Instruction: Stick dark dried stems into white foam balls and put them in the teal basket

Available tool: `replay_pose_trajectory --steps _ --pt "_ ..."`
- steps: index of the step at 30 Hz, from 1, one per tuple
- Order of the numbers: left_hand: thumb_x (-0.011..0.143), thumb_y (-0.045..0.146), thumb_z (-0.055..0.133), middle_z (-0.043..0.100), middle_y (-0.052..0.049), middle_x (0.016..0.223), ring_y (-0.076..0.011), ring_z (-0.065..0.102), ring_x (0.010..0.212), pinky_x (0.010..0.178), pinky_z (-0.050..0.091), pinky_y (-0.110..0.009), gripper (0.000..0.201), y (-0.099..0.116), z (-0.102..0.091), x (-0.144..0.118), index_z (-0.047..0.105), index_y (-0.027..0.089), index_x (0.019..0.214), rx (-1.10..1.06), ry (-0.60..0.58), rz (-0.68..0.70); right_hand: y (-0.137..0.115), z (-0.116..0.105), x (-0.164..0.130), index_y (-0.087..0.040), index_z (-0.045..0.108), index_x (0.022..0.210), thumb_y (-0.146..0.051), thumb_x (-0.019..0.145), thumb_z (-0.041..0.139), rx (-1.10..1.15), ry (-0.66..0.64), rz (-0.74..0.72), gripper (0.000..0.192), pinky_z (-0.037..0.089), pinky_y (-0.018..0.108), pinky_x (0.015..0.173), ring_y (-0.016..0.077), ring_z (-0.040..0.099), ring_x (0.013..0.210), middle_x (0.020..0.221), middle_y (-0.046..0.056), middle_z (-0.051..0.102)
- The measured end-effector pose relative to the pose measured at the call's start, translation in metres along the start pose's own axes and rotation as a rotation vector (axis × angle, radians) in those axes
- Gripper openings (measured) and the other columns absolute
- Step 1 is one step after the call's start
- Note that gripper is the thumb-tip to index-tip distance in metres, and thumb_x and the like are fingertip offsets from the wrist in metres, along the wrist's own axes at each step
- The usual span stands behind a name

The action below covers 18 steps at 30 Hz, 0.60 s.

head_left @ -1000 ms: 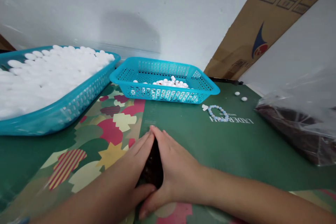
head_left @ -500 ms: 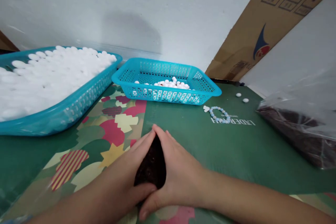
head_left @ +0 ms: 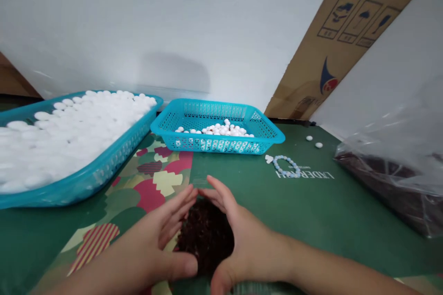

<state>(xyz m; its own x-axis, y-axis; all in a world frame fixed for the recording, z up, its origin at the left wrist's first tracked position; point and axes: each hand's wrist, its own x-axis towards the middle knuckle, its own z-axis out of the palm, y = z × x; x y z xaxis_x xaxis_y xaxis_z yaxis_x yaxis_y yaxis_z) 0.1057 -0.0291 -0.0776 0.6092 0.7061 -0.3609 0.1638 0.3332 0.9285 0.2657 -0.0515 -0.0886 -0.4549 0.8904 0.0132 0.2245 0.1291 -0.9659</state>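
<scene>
Between my two hands, low in the middle of the view, is a dark brown, shiny clump [head_left: 206, 236] that looks made of small loose pieces; I cannot make out what they are. My left hand [head_left: 169, 239] curves along its left side, fingers stretched forward and thumb over the near edge. On the other side my right hand [head_left: 242, 239] is cupped against the clump, thumb and fingers spread wide. The fingertips of both hands come close together at the far side. Neither hand is clenched.
A big blue basket [head_left: 104, 166] heaped with white oval pieces [head_left: 79, 133] stands left. Behind my hands, a smaller blue basket [head_left: 221, 145] holds several white pieces. To the right lie a beaded bracelet [head_left: 286, 166], two white pieces [head_left: 319, 145] and a plastic bag [head_left: 391, 184] of dark stuff.
My hands have moved apart, mainly at the thumbs and palms, so more of the dark clump shows. The camera has tilted up a little.
</scene>
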Motion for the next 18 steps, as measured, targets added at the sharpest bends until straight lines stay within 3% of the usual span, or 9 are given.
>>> replay_pose_trajectory --steps 3,7,13,18 --pt "0.053 0.04 0.054 0.019 -0.009 0.124 -0.0186 0.021 0.11 0.09 0.022 -0.031 0.073 0.006 0.0 -0.001 0.021 0.014 0.113 0.014 0.139 -0.017 -0.005 -0.002 0.0 -0.017 0.004 0.12 -0.036 0.038 0.07 0.041 0.004 0.049 0.106 0.023 0.035 0.089 0.0207 0.029 0.106 0.118 0.011 0.029" --pt "0.06 0.035 0.047 0.037 -0.009 0.115 -0.0178 0.035 0.103 0.089 0.027 -0.029 0.045 0.011 -0.001 0.001 0.04 0.015 0.099 -0.018 0.296 0.001 -0.01 -0.004 0.002 -0.013 0.016 0.117 -0.03 0.043 0.068 0.082 0.052 0.086 0.092 0.031 0.036 0.083 0.0215 0.037 0.1 0.114 0.013 0.033" --pt "0.054 0.027 0.05 0.05 -0.008 0.101 -0.0218 0.042 0.096 0.083 0.033 -0.03 0.034 0.013 0.0 0.005 0.046 0.015 0.086 0.076 0.284 0.047 -0.011 -0.011 0.006 -0.011 0.023 0.113 -0.018 0.063 0.054 -0.02 0.085 0.055 0.059 0.033 0.035 0.08 0.0187 0.04 0.095 0.103 0.012 0.043" --pt "0.046 0.021 0.052 0.053 -0.008 0.093 -0.0226 0.046 0.09 0.079 0.035 -0.033 0.031 0.013 0.002 0.005 0.047 0.015 0.076 0.145 0.277 0.045 -0.013 -0.017 0.008 -0.011 0.021 0.112 -0.009 0.067 0.048 -0.05 0.103 0.137 0.052 0.037 0.032 0.076 0.0156 0.045 0.088 0.1 0.011 0.044"
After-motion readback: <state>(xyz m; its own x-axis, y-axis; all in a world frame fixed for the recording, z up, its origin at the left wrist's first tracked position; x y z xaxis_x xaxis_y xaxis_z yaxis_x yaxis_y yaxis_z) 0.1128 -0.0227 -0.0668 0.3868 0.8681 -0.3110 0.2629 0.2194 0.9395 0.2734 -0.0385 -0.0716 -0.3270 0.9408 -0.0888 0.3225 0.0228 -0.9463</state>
